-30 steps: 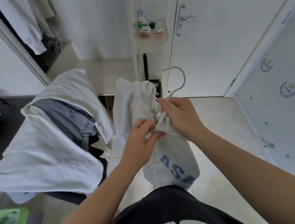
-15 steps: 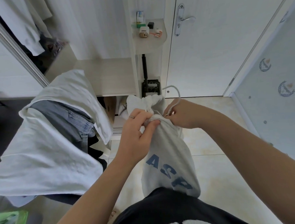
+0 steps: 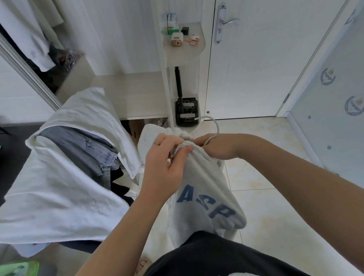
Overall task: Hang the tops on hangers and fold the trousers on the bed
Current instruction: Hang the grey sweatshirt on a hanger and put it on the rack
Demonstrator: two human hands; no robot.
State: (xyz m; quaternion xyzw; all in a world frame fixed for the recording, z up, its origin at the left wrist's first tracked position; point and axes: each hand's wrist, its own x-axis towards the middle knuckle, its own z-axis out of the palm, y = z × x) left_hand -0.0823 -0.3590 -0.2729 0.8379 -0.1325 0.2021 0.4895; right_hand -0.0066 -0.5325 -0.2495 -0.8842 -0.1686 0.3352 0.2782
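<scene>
A light grey top [image 3: 202, 191] with blue letters hangs bunched in front of me. Its neck is gathered around a white hanger whose hook [image 3: 213, 128] curves up out of the fabric. My left hand [image 3: 167, 159] pinches the collar at the neck. My right hand [image 3: 217, 146] grips the hanger's neck together with the fabric just right of it. The rest of the hanger is hidden inside the top. Blue jeans [image 3: 87, 150] lie between white garments [image 3: 54, 195] piled at my left.
An open wardrobe [image 3: 33, 40] with hanging clothes is at the upper left. A low bench [image 3: 133, 92] and a shelf with small items [image 3: 183, 46] stand ahead beside a shut white door [image 3: 267, 50]. Tiled floor [image 3: 273, 196] lies to the right.
Both hands and the top have dropped lower in view. The hanger's hook has sunk further toward the collar, and my left hand has moved up onto the neck opening.
</scene>
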